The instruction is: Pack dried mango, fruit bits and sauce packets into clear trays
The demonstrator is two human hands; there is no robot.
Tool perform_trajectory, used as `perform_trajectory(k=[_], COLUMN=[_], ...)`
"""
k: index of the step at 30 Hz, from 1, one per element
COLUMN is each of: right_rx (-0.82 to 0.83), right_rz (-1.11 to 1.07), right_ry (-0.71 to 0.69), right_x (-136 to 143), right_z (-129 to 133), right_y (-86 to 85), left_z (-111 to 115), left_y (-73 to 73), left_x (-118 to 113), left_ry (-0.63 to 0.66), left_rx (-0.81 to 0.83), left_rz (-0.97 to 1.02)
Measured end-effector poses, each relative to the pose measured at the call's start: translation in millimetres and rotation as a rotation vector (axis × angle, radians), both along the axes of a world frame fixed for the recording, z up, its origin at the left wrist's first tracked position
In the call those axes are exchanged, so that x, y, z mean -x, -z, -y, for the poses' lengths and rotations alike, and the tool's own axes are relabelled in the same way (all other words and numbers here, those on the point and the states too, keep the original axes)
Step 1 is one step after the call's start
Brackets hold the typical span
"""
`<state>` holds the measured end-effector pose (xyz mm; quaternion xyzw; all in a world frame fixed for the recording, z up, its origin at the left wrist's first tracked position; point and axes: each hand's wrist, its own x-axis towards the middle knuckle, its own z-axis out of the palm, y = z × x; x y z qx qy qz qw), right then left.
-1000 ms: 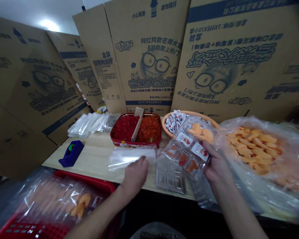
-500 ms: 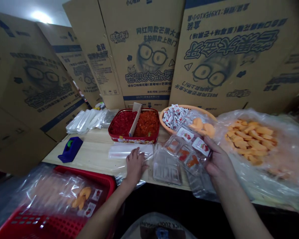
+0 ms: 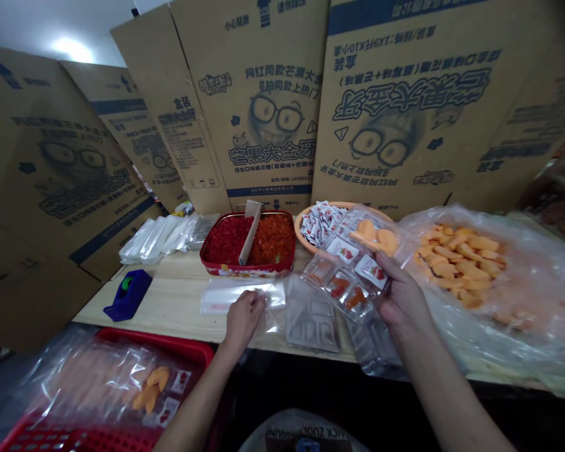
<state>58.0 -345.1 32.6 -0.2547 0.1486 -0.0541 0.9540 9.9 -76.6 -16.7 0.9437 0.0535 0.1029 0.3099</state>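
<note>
My right hand (image 3: 405, 300) grips the edge of a clear plastic tray (image 3: 321, 269) and holds it tilted above the table. In its compartments are orange pieces, red and orange candies, and two small printed sachets (image 3: 371, 270). My left hand (image 3: 245, 319) has its fingers pinched together on a clear plastic bag (image 3: 274, 317), whose edge rises from a flat stack of clear bags (image 3: 219, 298). An unfilled clear tray (image 3: 311, 323) lies between the hands. More clear trays (image 3: 375, 348) lie beneath my right hand, at the table's front edge.
A divided red tin (image 3: 245, 270) holds red and orange candies. Behind the held tray stands an orange basin (image 3: 303, 237) of sachets. Orange pieces (image 3: 461, 263) fill a plastic bag at right. A blue tape dispenser (image 3: 129, 295) and red basket (image 3: 202, 348) are at left. Cardboard boxes (image 3: 263, 150) wall the back.
My left hand's fingers have gone from spread over the bags to pinched on one, lifting its edge. My right hand still holds the filled tray. The view has shifted slightly.
</note>
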Motion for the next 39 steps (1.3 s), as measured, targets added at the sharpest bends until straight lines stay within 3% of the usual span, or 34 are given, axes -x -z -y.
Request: perform_trajectory(k=[8,12,15,17,20,25,30,39], right_rx=[-0.076,-0.092,-0.108,-0.113,-0.127,-0.205,-0.231,-0.168], right_rz=[0.177,0.101,0.024,-0.004,-0.013,0.045,0.165,0.216], right_ry=[0.044,-0.045,-0.106,-0.101,-0.037,0.051,0.114,0.163], right_x=[-11.8,-8.7,-5.3,-5.2,-8.6,-13.0,-12.6,-13.8], right_z=[-24.3,-24.8,-20.7,-17.0,-12.2,-14.5,-28.2,-37.5], right_y=[-11.1,-8.6,-5.0,-2.8,-3.4,-21.0,-32.3,-19.6], left_z=[37.8,47.7,46.3,43.4,40.4,44.9,50.5,49.0], left_y=[-19.5,-30.3,-33.9,-31.8,-24.3,-13.9,-13.4,-11.0], left_x=[22.3,33.8,35.7,34.0,31.1,32.9,37.5,40.7], left_ry=[0.181,0.181,0.203,0.188,0.139,0.145,0.181,0.167], left_rx=[0.559,1.087,1.252,1.227,1.031,0.77,0.706,0.652], left_rz=[-0.175,-0.27,-0.256,-0.215,-0.121,-0.084,-0.105,-0.113])
